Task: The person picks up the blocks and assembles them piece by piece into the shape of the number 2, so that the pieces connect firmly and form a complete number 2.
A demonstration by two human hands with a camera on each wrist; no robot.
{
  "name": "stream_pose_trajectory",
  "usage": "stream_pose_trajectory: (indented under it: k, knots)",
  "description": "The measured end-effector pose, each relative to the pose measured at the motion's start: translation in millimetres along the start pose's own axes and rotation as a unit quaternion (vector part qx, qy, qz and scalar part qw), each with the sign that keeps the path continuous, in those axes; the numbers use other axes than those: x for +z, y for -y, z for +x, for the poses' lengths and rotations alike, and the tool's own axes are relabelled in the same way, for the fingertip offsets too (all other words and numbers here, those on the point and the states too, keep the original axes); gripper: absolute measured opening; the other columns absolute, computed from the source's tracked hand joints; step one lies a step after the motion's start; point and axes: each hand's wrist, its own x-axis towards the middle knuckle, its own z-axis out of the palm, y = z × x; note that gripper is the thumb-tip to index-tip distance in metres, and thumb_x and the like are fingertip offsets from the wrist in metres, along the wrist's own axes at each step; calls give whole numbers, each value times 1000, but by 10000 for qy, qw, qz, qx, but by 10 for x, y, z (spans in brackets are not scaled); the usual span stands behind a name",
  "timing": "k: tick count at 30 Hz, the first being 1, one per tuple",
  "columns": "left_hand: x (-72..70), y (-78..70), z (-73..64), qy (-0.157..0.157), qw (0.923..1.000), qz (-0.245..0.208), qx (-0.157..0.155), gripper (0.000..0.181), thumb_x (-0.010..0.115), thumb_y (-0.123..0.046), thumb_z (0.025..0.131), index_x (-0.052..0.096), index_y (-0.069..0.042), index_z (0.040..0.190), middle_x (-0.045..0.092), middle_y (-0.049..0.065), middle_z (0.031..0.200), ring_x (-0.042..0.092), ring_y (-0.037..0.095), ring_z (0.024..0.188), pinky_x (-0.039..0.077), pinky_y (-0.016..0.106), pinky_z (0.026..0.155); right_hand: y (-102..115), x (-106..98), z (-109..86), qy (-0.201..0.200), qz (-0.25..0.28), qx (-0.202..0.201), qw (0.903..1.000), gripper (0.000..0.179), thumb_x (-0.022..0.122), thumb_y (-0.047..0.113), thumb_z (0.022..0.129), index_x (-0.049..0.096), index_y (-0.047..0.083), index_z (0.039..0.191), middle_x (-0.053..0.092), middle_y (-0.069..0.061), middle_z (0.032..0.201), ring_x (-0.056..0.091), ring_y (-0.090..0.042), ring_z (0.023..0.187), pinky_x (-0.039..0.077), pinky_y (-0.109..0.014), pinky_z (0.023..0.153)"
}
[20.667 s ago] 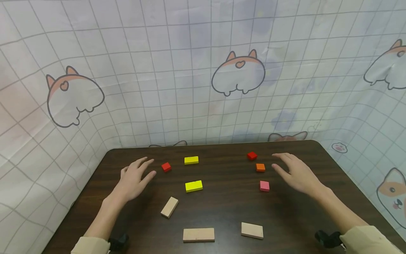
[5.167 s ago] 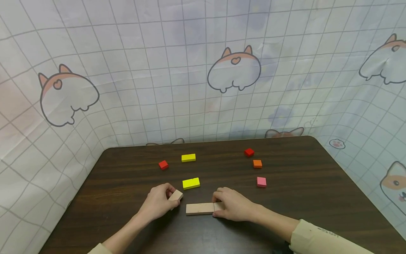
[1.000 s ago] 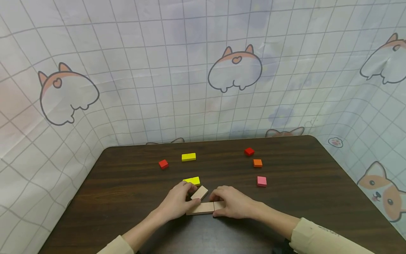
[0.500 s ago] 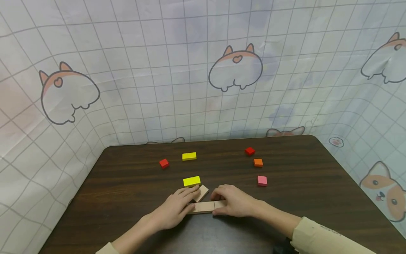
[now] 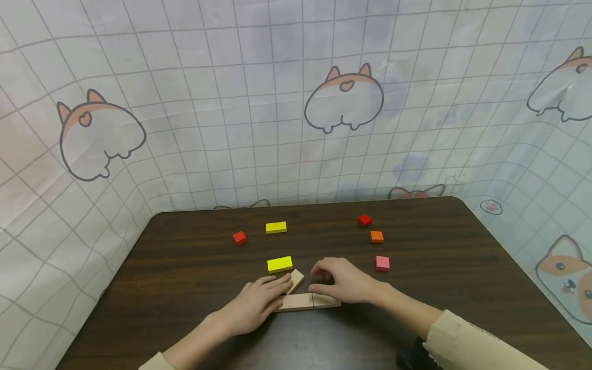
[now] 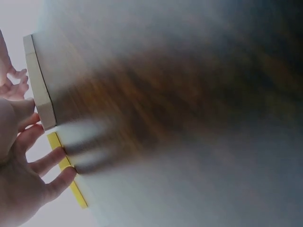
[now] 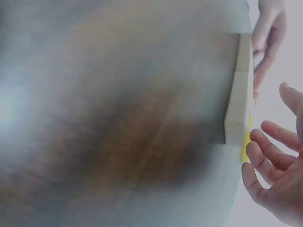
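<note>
A long wooden block (image 5: 298,302) and a shorter wooden block (image 5: 327,300) lie end to end in a row. Behind the row, another wooden block (image 5: 296,280) lies at a slant, close to a yellow block (image 5: 279,264). My left hand (image 5: 254,306) has its fingers extended, fingertips at the slanted block and thumb at the long block's left end, part of which it hides. Just over the shorter block is my right hand (image 5: 346,280), thumb and fingers apart with nothing between them. In the right wrist view its fingers (image 7: 267,153) are spread beside the wooden row.
Farther back on the dark table (image 5: 194,277) are a second yellow block (image 5: 276,227) and a red block (image 5: 239,238). On the right stand a red block (image 5: 365,220), an orange block (image 5: 376,237) and a pink block (image 5: 382,263). A patterned cloth (image 5: 222,128) hangs behind.
My right hand has let go of the shorter wooden block and risen slightly. My left hand has straightened its fingers and left the slanted block lying behind the row.
</note>
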Motion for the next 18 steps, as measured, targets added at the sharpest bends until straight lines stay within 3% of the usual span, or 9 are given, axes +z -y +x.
stream_pose_trajectory:
  k: [10, 18]
  knots:
    - [-11, 13, 6, 56, 9999, 99, -2, 49, 55, -22, 108, 47, -11, 155, 40, 2, 161, 41, 34, 142, 40, 67, 99, -61, -136, 222, -202, 156, 5, 9997, 27, 72, 22, 99, 69, 2, 117, 68, -2, 104, 61, -14, 90, 54, -35, 81]
    - [5, 18, 6, 84, 9998, 174, 40, 50, 55, -22, 109, 46, -12, 156, 39, 1, 162, 42, 34, 141, 41, 65, 98, -150, -98, 441, -52, 354, 106, 9993, 26, 73, 17, 98, 68, 2, 119, 69, -6, 107, 64, -18, 94, 54, -34, 83]
